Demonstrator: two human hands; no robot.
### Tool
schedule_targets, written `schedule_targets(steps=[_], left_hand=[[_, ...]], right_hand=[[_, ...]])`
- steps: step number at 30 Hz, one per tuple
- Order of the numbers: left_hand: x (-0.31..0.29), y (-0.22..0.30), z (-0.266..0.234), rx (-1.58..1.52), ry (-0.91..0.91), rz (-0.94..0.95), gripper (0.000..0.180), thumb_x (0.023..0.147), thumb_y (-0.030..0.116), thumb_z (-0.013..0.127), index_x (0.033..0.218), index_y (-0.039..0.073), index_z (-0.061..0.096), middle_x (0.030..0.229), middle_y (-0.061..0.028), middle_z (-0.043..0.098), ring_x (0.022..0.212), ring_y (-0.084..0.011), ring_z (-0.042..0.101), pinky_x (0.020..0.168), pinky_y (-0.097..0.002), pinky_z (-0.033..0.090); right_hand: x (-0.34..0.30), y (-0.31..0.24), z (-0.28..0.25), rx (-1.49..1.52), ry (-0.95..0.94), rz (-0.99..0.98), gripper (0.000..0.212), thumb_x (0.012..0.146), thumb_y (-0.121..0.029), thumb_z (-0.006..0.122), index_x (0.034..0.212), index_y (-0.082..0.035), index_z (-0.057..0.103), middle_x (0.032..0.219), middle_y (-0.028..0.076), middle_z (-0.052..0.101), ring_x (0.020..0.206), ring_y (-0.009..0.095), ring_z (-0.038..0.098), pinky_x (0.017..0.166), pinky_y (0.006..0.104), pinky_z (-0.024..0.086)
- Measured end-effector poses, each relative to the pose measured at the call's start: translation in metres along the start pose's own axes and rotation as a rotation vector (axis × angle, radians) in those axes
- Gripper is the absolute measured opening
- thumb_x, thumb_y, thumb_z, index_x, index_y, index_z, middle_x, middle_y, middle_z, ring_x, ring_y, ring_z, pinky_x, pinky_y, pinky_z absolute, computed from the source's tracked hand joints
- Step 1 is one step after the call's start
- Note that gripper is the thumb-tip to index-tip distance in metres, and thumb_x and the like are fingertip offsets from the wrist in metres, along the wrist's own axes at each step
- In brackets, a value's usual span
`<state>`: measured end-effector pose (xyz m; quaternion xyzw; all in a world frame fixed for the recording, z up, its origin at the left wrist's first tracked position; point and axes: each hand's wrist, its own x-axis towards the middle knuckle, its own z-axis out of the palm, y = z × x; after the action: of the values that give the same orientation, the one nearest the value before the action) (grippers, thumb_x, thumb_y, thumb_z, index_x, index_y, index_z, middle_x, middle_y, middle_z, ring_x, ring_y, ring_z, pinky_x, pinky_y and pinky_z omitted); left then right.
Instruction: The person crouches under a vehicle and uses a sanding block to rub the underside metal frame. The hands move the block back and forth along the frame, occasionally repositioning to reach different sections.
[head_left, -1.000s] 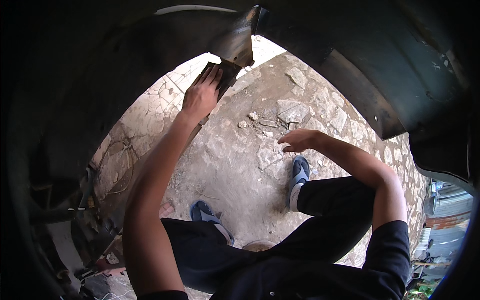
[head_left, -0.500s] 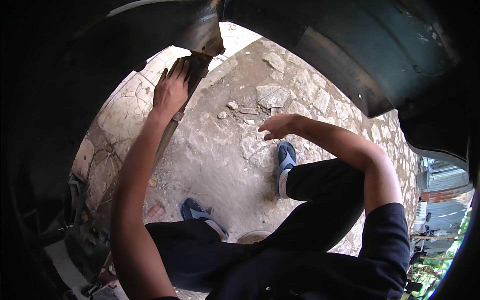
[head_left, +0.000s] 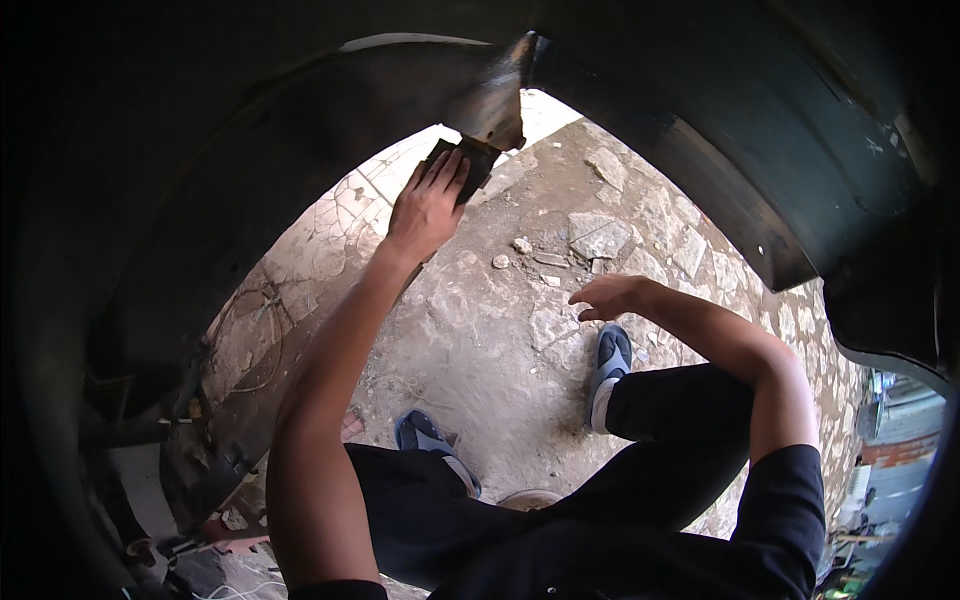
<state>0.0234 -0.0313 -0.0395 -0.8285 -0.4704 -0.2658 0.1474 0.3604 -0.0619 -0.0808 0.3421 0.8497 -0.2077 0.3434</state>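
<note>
The left hand [head_left: 428, 210] lies with its fingers nearly straight across the face of a dark, flat, straight-edged strip [head_left: 478, 168], at the lower corner of a rust-edged, brownish metal flange [head_left: 497, 110] at the end of a black, curved sheet panel [head_left: 330, 120]. Whether the thumb closes behind the strip cannot be told, nor whether the strip is fixed to the flange or merely meets it. If it is loose and the fingers only press on one face, it could slide off that corner and drop onto the grey, broken-stone ground [head_left: 470, 340]. The flange's lower edge looks rough and sits just beside the fingertips, so a slip upward could scrape them. The right hand [head_left: 608, 297] is empty, its fingers loosely bent and apart, well away from the strip; it gives no second support, so any twist would fall on the left wrist alone. A falling piece could also strike the blue-grey, open sandals [head_left: 612, 350]. Much of the strip's lower length is hidden by the forearm, making a shift there easy to miss.
</note>
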Motion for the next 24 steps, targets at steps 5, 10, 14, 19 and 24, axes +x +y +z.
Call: schedule_targets(steps=[5, 10, 14, 19, 24], left_hand=[[-0.002, 0.007, -0.003, -0.013, 0.041, -0.021, 0.051, 0.089, 0.022, 0.062, 0.134, 0.000, 0.051, 0.141, -0.0196, 0.047, 0.132, -0.0339, 0.045, 0.112, -0.0461, 0.035], [0.002, 0.010, 0.005, 0.035, 0.079, 0.019, 0.054, 0.090, 0.026, 0.059, 0.135, -0.002, 0.050, 0.140, -0.0212, 0.047, 0.132, -0.0343, 0.044, 0.114, -0.0466, 0.032], [-0.009, 0.019, 0.007, -0.001, 0.033, 0.035, 0.049, 0.092, 0.019, 0.057, 0.134, -0.004, 0.049, 0.143, -0.0212, 0.046, 0.135, -0.0333, 0.042, 0.115, -0.0454, 0.031], [-0.005, 0.000, 0.002, -0.026, 0.027, -0.048, 0.049, 0.094, 0.020, 0.050, 0.136, -0.005, 0.048, 0.144, -0.0224, 0.046, 0.135, -0.0330, 0.043, 0.115, -0.0487, 0.030], [-0.001, 0.020, 0.008, 0.040, 0.000, 0.059, 0.046, 0.093, 0.018, 0.049, 0.133, -0.005, 0.051, 0.141, -0.0227, 0.048, 0.132, -0.0329, 0.047, 0.114, -0.0487, 0.031]], right_hand=[[-0.001, 0.000, -0.002, -0.012, 0.011, -0.022, 0.055, 0.096, -0.044, 0.055, 0.139, -0.010, 0.048, 0.128, 0.020, 0.060, 0.120, 0.038, 0.056, 0.100, 0.0465, 0.046], [-0.007, 0.012, 0.006, -0.035, 0.046, -0.015, 0.055, 0.095, -0.045, 0.055, 0.139, -0.011, 0.049, 0.125, 0.019, 0.062, 0.118, 0.037, 0.058, 0.099, 0.0468, 0.046], [-0.005, 0.010, 0.003, 0.014, 0.018, 0.006, 0.054, 0.096, -0.044, 0.054, 0.139, -0.012, 0.049, 0.128, 0.018, 0.061, 0.121, 0.036, 0.056, 0.101, 0.0463, 0.045], [-0.008, 0.002, -0.005, 0.013, 0.072, -0.030, 0.054, 0.095, -0.044, 0.055, 0.139, -0.013, 0.050, 0.128, 0.017, 0.061, 0.120, 0.035, 0.057, 0.101, 0.0454, 0.045], [-0.010, 0.003, -0.003, -0.021, 0.063, -0.004, 0.055, 0.095, -0.045, 0.054, 0.139, -0.012, 0.050, 0.127, 0.017, 0.062, 0.120, 0.035, 0.057, 0.101, 0.0464, 0.045]])
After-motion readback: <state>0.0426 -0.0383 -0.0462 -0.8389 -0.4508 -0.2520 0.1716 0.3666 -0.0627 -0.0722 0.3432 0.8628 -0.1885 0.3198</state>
